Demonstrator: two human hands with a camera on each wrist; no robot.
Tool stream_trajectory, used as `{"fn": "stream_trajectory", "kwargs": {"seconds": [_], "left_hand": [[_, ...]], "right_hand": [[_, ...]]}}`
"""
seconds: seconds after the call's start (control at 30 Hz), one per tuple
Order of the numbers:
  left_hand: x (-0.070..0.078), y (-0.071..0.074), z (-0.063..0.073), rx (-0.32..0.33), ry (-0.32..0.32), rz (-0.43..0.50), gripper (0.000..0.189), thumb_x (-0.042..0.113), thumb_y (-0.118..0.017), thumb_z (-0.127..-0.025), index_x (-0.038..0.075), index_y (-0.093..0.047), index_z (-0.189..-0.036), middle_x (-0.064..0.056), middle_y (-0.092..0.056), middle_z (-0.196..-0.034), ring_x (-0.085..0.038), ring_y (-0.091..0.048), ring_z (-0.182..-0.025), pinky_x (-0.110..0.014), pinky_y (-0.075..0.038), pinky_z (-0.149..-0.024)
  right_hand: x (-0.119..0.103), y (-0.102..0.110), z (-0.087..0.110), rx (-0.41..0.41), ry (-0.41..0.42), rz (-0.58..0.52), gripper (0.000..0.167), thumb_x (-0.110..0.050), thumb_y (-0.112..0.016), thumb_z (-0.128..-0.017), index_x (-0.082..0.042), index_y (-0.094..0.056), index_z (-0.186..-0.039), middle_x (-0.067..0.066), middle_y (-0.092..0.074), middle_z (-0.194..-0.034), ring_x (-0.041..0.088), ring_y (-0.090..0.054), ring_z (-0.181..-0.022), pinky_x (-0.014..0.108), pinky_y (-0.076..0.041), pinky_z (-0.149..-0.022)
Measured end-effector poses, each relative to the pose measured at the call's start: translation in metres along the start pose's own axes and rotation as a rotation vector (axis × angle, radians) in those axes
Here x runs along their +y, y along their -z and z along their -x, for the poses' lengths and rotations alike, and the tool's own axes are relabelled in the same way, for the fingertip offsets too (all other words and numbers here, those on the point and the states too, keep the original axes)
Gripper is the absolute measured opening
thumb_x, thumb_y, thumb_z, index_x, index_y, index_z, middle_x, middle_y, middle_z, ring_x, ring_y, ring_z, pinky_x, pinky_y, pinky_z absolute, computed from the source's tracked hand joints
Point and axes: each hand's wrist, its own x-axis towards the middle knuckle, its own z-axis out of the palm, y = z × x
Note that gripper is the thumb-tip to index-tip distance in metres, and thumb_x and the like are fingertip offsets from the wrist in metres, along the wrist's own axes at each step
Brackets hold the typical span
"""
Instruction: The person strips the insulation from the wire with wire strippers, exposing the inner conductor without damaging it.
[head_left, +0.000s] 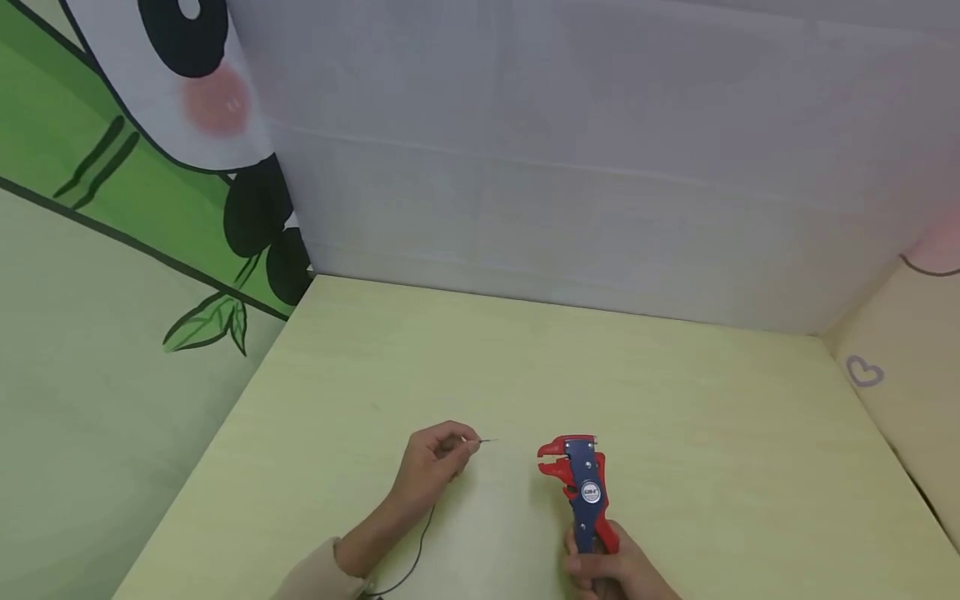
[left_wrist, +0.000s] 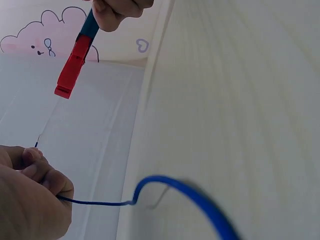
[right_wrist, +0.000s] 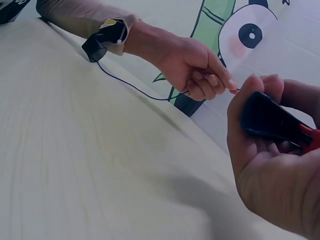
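My left hand (head_left: 435, 458) pinches a thin blue wire (left_wrist: 100, 203) between thumb and forefinger. A short end of it sticks out past the fingertips toward the right, with a bare, thin metal tip (left_wrist: 39, 137). The rest of the wire droops from the hand back toward the left wrist. In my right hand (head_left: 618, 567) is a wire stripper (head_left: 585, 492) with a blue body and red jaws and lever, gripped by its handles. It stands upright in the head view, its jaws parted and facing left. A gap separates the wire's tip from the jaws.
Both hands are over a pale yellow wooden table (head_left: 712, 400). A white cloth wall (head_left: 555, 208) rises at its back edge, and printed panels (head_left: 90, 400) flank it. A black wrist camera (right_wrist: 95, 47) is strapped at the left sleeve, close to the wire.
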Motion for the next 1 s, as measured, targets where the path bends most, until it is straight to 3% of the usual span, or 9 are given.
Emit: {"fn": "stream_trajectory", "kwargs": {"seconds": [0.27, 0.43, 0.57, 0.73, 1.0], "left_hand": [[-0.008, 0.005, -0.006, 0.006, 0.087, -0.001, 0.014, 0.005, -0.062, -0.096, -0.008, -0.066, -0.1, 0.001, -0.05, -0.063, -0.003, -0.042, -0.053, -0.018, -0.036, -0.05], [-0.015, 0.008, -0.011, 0.014, 0.112, -0.027, 0.013, 0.005, -0.063, -0.095, -0.007, -0.067, -0.099, -0.003, -0.054, -0.068, -0.004, -0.044, -0.054, -0.018, -0.038, -0.051], [-0.019, 0.01, -0.014, 0.034, 0.123, -0.051, 0.011, 0.003, -0.064, -0.094, -0.007, -0.067, -0.098, -0.013, -0.061, -0.077, -0.006, -0.051, -0.063, -0.02, -0.045, -0.059], [-0.021, 0.011, -0.016, 0.095, 0.156, -0.159, 0.004, 0.003, -0.068, -0.09, 0.002, -0.072, -0.091, -0.012, -0.069, -0.086, -0.006, -0.055, -0.075, -0.019, -0.046, -0.071], [-0.024, 0.012, -0.017, 0.139, 0.155, -0.309, 0.003, 0.006, -0.071, -0.089, 0.004, -0.073, -0.086, -0.004, -0.07, -0.083, -0.007, -0.052, -0.075, -0.02, -0.042, -0.068]], "right_hand": [[-0.004, 0.001, 0.002, -0.031, -0.039, -0.079, 0.007, -0.016, -0.055, -0.1, -0.017, -0.058, -0.106, -0.007, -0.067, -0.081, 0.007, -0.064, -0.073, 0.017, -0.052, -0.074], [-0.004, 0.003, 0.0, -0.074, -0.033, -0.115, 0.014, -0.014, -0.055, -0.101, -0.014, -0.059, -0.114, -0.004, -0.071, -0.091, 0.01, -0.067, -0.082, 0.018, -0.052, -0.083], [-0.003, 0.004, -0.002, -0.134, -0.009, -0.116, 0.02, -0.011, -0.051, -0.101, -0.013, -0.06, -0.119, -0.003, -0.073, -0.098, 0.011, -0.069, -0.09, 0.022, -0.053, -0.09], [-0.001, 0.005, -0.005, -0.192, 0.002, -0.121, 0.026, -0.007, -0.049, -0.1, -0.01, -0.059, -0.124, -0.001, -0.075, -0.103, 0.012, -0.07, -0.096, 0.026, -0.053, -0.096], [-0.003, 0.015, -0.007, -0.146, 0.031, -0.06, 0.026, -0.007, -0.049, -0.099, -0.008, -0.061, -0.122, 0.001, -0.076, -0.1, 0.018, -0.073, -0.092, 0.036, -0.055, -0.096]]}}
